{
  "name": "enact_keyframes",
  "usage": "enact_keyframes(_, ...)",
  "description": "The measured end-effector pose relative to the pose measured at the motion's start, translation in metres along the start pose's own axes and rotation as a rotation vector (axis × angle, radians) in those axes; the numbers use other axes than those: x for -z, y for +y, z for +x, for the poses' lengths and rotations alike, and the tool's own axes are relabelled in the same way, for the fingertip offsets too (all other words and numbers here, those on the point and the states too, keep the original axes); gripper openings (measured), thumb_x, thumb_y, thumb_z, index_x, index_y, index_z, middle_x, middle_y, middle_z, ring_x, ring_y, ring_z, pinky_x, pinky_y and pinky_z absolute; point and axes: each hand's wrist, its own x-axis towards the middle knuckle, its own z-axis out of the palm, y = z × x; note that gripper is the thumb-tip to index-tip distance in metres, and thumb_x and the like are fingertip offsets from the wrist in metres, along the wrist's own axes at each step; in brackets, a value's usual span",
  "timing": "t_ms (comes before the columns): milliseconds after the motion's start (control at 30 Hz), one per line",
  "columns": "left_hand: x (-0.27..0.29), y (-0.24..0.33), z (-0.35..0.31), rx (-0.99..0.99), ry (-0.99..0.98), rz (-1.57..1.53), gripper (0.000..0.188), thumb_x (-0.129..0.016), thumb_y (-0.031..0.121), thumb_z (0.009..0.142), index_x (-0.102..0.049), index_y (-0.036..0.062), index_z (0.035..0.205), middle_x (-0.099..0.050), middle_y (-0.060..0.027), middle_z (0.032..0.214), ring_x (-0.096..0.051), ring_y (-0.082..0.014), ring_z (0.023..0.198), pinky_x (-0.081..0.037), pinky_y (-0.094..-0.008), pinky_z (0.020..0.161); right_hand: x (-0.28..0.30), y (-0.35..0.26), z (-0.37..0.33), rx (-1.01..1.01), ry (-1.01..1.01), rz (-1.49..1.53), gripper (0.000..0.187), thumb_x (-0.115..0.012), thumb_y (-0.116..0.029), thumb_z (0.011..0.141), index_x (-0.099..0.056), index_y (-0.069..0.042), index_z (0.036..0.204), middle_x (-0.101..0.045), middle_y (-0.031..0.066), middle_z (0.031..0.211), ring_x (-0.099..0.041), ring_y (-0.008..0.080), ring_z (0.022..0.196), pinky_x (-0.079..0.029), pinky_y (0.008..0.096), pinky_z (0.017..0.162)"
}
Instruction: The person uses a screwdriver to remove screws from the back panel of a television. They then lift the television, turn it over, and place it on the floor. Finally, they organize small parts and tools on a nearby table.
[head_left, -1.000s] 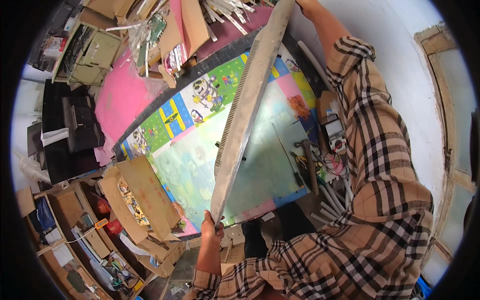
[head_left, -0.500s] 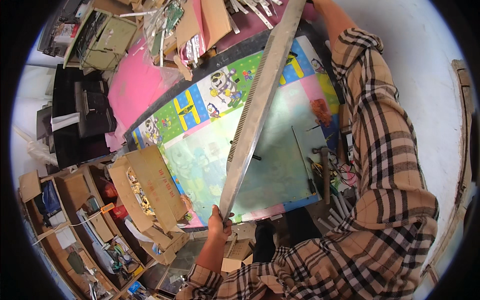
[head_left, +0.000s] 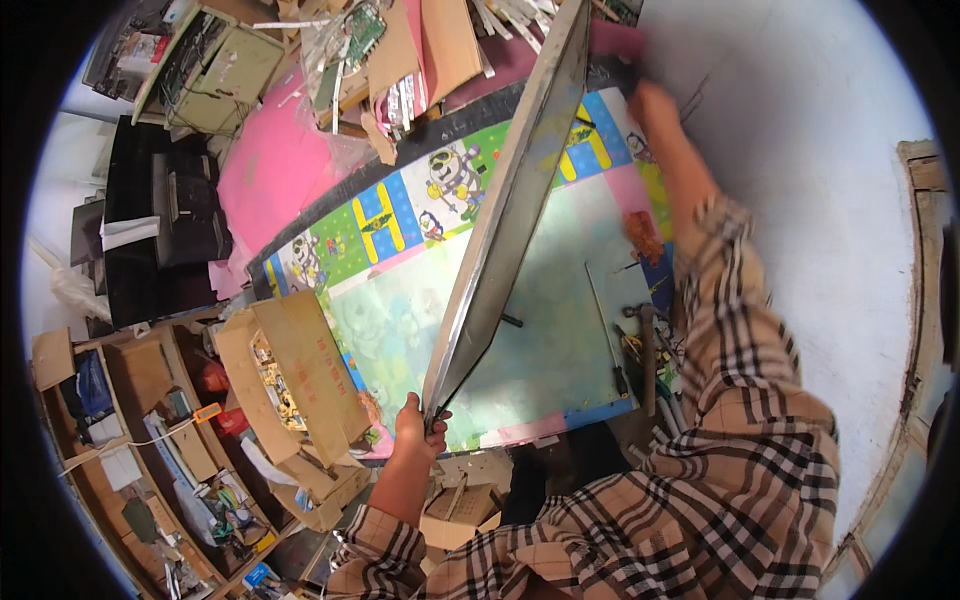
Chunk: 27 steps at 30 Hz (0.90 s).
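Observation:
A long, thin grey panel (head_left: 490, 235), which looks like a flat TV or its back cover, stands tilted and almost edge-on over the worktable. My left hand (head_left: 418, 432) grips its near lower corner, thumb on one side and fingers wrapped round the other. Toward the far right of the table is my right hand (head_left: 652, 105), apart from the panel's far end as far as I see; its fingers are blurred and partly hidden. Beneath the panel lies a pale translucent sheet (head_left: 400, 310) on a colourful cartoon-printed cover (head_left: 375, 220). A small dark peg-like piece (head_left: 512, 321) shows beside the panel.
On the table's right side lie a long screwdriver (head_left: 605, 330) and a hammer (head_left: 648, 350). A cardboard box (head_left: 310, 360) stands at the left edge, near wooden shelves (head_left: 140, 380) of parts. Scrap strips and boards (head_left: 370, 60) pile up at the back. A white wall (head_left: 800, 150) rises on the right.
The panel has turned about its length, so its vented edge no longer shows and its other face does. My left hand shifted slightly left; my right hand came down nearer from the far end.

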Motion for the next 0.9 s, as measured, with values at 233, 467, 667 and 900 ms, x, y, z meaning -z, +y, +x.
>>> enact_keyframes(233, -0.003, 0.0, 0.025, -0.009, -0.136, -0.046, 0.051, -0.027, 0.057, 0.099, -0.051, 0.0119, 0.095, -0.044, -0.0057, 0.057, -0.024, -0.0142, 0.037, -0.019, -0.0292, 0.036, -0.006, 0.126, -0.357, -0.708, -0.851, -0.02, 0.03, -0.068, -0.009, 0.08, -0.062, -0.001, 0.108, -0.068, 0.0112, 0.094, -0.068, 0.0201, 0.077, -0.055, 0.0344, 0.061)
enact_keyframes(467, -0.028, 0.019, 0.036, -0.034, -0.353, -0.058, 0.046, -0.03, 0.061, 0.097, -0.051, 0.0196, 0.1, -0.049, -0.0089, 0.061, -0.029, -0.0148, 0.04, -0.026, -0.0303, 0.041, -0.012, -0.008, -0.452, -0.237, -0.902, -0.265, 0.032, -0.061, -0.029, 0.09, -0.062, -0.001, 0.105, -0.07, 0.0124, 0.082, -0.068, 0.0257, 0.073, -0.052, 0.039, 0.066)
enact_keyframes(667, -0.02, 0.012, 0.077, -0.031, -0.407, -0.127, 0.048, -0.029, 0.054, 0.099, -0.049, 0.0103, 0.101, -0.054, -0.0115, 0.064, -0.037, -0.0164, 0.044, -0.032, -0.0319, 0.042, -0.038, -0.117, -0.44, -0.007, -0.724, -0.556, 0.047, -0.056, -0.047, 0.091, -0.063, -0.001, 0.09, -0.068, 0.0152, 0.077, -0.067, 0.0329, 0.076, -0.051, 0.0448, 0.069)
enact_keyframes(900, -0.038, 0.016, 0.072, -0.122, -0.424, 0.014, 0.039, -0.03, 0.047, 0.1, -0.05, 0.0131, 0.101, -0.051, -0.009, 0.065, -0.038, -0.0156, 0.045, -0.03, -0.0309, 0.043, -0.087, -0.134, -0.48, -0.017, -0.616, -0.705, 0.057, -0.061, -0.055, 0.082, -0.065, 0.001, 0.087, -0.067, 0.0191, 0.078, -0.066, 0.0367, 0.075, -0.051, 0.0445, 0.067)
